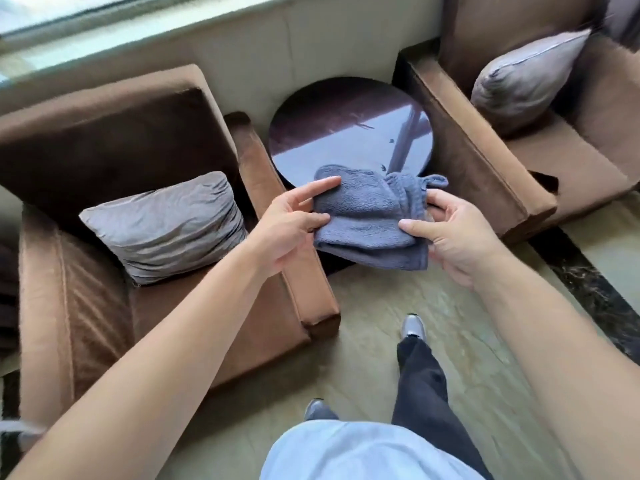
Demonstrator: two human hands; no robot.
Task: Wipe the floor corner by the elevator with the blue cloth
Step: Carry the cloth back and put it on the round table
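- Blue cloth [370, 220]: folded into a thick bundle, held in the air between both hands, above the near edge of the round table and the floor in front of it. Colour reads grey-blue.
- Left hand [291, 226]: grips the left edge of the cloth. The thumb lies on top and one finger curls against the edge; the index finger points out straight over the cloth's far left corner.
- Right hand [450, 233]: closed on the right side of the cloth. The thumb presses on the top surface; the fingers wrap the bunched right edge, where a small loop of fabric sticks up.
- Round table [349, 129]: dark, glossy top, standing between two armchairs, against the far wall.
- Left armchair [114, 209]: brown, with a grey cushion [166, 226] on the seat. Its right armrest runs under the left hand.
- Right armchair [540, 147]: brown, with a second grey cushion [526, 81] leaning against its back.
- Floor [363, 341]: pale polished stone with a dark border strip at right.
- The person's legs in dark trousers and grey shoes [412, 327] stand on the floor, near the table.
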